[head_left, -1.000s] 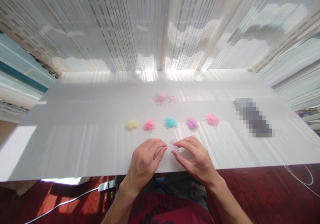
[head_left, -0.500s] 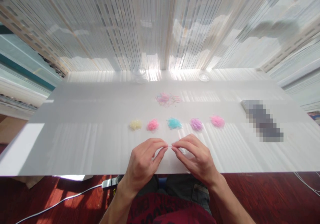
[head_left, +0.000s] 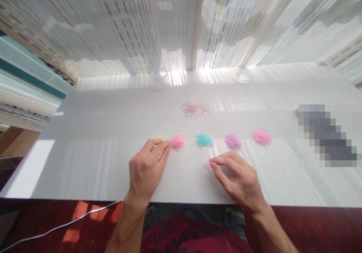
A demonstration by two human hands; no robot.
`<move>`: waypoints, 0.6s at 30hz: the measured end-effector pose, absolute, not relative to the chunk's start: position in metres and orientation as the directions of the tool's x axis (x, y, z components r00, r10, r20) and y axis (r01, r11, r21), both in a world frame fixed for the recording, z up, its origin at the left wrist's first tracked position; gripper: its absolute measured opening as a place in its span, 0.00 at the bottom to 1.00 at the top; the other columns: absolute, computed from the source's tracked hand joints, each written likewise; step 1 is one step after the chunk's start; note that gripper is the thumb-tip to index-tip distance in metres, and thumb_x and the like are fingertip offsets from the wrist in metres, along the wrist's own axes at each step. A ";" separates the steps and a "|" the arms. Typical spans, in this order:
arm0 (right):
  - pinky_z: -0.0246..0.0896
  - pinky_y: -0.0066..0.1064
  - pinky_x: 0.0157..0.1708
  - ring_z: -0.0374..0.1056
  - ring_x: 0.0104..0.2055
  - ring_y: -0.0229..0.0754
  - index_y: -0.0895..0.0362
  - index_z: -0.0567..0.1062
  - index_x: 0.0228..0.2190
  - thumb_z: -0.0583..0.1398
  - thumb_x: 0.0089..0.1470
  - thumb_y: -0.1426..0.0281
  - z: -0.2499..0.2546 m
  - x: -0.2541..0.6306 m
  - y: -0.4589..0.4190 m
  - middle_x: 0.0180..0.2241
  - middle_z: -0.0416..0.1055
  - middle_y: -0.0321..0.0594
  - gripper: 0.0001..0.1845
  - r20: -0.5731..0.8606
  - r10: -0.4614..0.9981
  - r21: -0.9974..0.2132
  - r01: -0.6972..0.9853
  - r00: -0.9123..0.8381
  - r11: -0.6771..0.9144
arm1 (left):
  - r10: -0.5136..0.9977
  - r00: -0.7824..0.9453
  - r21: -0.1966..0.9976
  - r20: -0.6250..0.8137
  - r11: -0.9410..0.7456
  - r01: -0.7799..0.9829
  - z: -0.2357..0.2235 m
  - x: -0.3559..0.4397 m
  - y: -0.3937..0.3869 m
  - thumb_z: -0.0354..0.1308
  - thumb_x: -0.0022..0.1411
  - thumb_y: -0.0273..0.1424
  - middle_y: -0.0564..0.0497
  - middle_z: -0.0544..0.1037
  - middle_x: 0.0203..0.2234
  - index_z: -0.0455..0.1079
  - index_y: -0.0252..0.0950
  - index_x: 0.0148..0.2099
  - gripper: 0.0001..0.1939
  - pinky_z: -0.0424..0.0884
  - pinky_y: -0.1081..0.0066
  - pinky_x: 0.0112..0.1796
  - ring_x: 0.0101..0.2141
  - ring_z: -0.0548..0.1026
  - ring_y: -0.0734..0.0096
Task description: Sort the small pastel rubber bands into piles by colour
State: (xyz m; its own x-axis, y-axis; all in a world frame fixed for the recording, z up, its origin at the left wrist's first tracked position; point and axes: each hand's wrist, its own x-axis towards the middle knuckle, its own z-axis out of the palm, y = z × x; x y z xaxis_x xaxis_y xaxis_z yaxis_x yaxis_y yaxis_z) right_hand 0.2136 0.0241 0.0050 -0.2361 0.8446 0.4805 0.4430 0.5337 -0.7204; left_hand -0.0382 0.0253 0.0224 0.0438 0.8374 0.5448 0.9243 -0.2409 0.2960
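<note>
The left hand (head_left: 147, 168) reaches over the near half of the white surface (head_left: 98, 124), its thumb and finger tips together at the left side of a coral-pink pile (head_left: 177, 142) of short, thin strands. Whether a strand is pinched between them cannot be told.

The right hand (head_left: 240, 177) is nearer the near edge, with thumb and forefinger tips close together just beside a small multicoloured cluster (head_left: 208, 166), partly hidden by the fingers. Whether the tips meet or grip anything is too small to tell.

The coral-pink pile belongs to a row running left to right across the surface: a yellow pile (head_left: 157, 137), mostly hidden behind the left hand, then the coral-pink one, a turquoise pile (head_left: 204, 139), a purple pile (head_left: 233, 141) and a light pink pile (head_left: 262, 137). All stand apart from one another, except that the gap beside the yellow one is partly covered by fingers.

Beyond the row, a looser mixed pile (head_left: 195, 108) lies around the middle. Near the far edge are a clear container (head_left: 160, 78) and, farther right, a clear round lid (head_left: 243, 78). A pixelated dark object (head_left: 326, 132) lies towards the right edge.
</note>
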 end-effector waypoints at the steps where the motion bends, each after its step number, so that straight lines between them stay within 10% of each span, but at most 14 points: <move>1: 0.71 0.31 0.35 0.73 0.34 0.40 0.55 0.79 0.38 0.63 0.61 0.78 0.005 0.213 0.024 0.32 0.77 0.39 0.07 0.477 0.848 -0.724 0.444 -0.231 0.528 | 0.837 0.043 0.292 0.545 -0.237 0.927 0.021 -0.037 0.026 0.65 0.68 0.29 0.53 0.82 0.36 0.82 0.39 0.45 0.05 0.66 0.74 0.28 0.26 0.75 0.76; 18: 0.73 0.31 0.35 0.73 0.35 0.39 0.56 0.78 0.45 0.65 0.60 0.77 0.008 0.214 0.020 0.35 0.77 0.40 0.12 0.499 0.842 -0.733 0.418 -0.205 0.537 | 0.836 0.218 0.484 0.504 -0.482 0.730 0.029 -0.007 0.011 0.63 0.69 0.24 0.51 0.81 0.38 0.78 0.36 0.49 0.08 0.74 0.75 0.35 0.33 0.79 0.74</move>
